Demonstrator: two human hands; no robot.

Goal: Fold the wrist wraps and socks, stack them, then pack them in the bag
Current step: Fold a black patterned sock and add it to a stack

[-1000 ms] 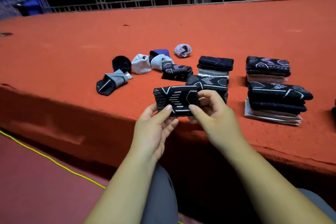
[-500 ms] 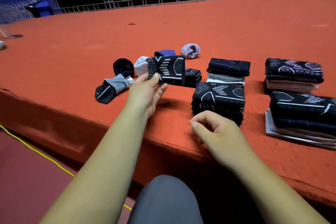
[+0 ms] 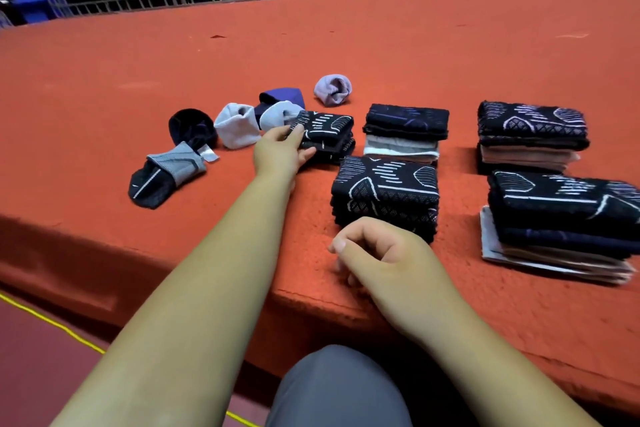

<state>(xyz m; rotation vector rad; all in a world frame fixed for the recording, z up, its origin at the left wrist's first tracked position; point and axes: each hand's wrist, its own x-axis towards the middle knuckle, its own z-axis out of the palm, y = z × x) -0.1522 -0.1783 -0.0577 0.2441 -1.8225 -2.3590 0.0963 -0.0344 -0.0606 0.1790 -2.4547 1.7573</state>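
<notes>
The left hand point(image 3: 280, 152) reached forward with its thumb on top and its fingers tucked under the near end of a folded black patterned piece point(image 3: 327, 125). It pinched the piece as it sat on a short pile point(image 3: 330, 151) of the same fabric, apparently to square it there before letting go. Whether that piece was a wrist wrap or a sock could not be told. The right hand point(image 3: 377, 253) rested near the edge of the orange platform point(image 3: 381, 55), fingers loosely curled around nothing, idle just in front of the front stack point(image 3: 386, 194). Behind that stack stood a dark-over-pale stack point(image 3: 405, 130), and well to the right stood two taller ones, the far stack point(image 3: 531, 135) and the near stack point(image 3: 561, 218). Grouping like with like probably served to keep the piles level for packing. Left of the short pile lay items that looked unsorted: a black bundle point(image 3: 192, 126), a pale grey sock point(image 3: 237, 125), a blue sock point(image 3: 282, 97), a lavender sock point(image 3: 332, 88) and a grey-and-black sock point(image 3: 166, 173) lying nearest the edge. They sat within the left hand's reach, likely next for folding. No bag was in view, so packing seemed some way off.
</notes>
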